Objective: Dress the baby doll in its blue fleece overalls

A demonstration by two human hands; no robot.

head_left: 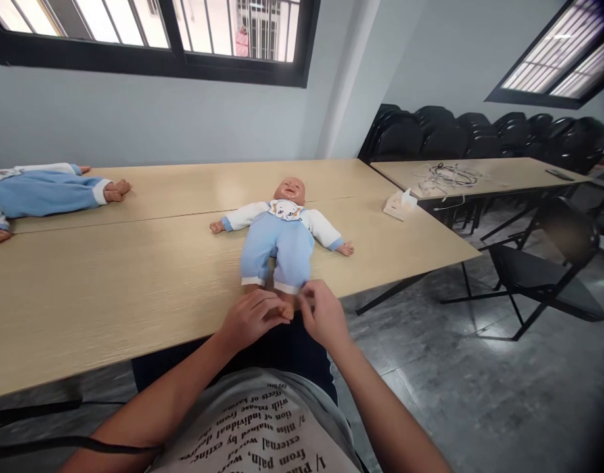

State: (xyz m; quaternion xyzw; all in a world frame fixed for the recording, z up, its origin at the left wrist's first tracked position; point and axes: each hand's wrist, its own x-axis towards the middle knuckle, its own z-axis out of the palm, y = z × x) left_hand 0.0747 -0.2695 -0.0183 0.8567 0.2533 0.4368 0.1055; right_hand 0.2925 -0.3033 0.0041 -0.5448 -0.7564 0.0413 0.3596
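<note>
A baby doll [278, 240] lies on its back near the table's front edge, arms spread and feet toward me. It wears light blue trousers with white cuffs and a white top with an animal-face bib [285, 210]. My left hand [252, 320] is closed at the doll's foot [286, 310], thumb and fingers against it, and covers most of the other foot. On the other side, my right hand [325, 314] has its fingers curled in a pinch at the white trouser cuff [288, 288]; the fingertips are slightly blurred.
A second doll [50, 190] in similar clothes lies at the left of the wooden table [134, 289]. A tissue box [399, 206] stands near the right edge. Tangled cables [449, 176] lie on another table. A black folding chair [543, 269] stands at right.
</note>
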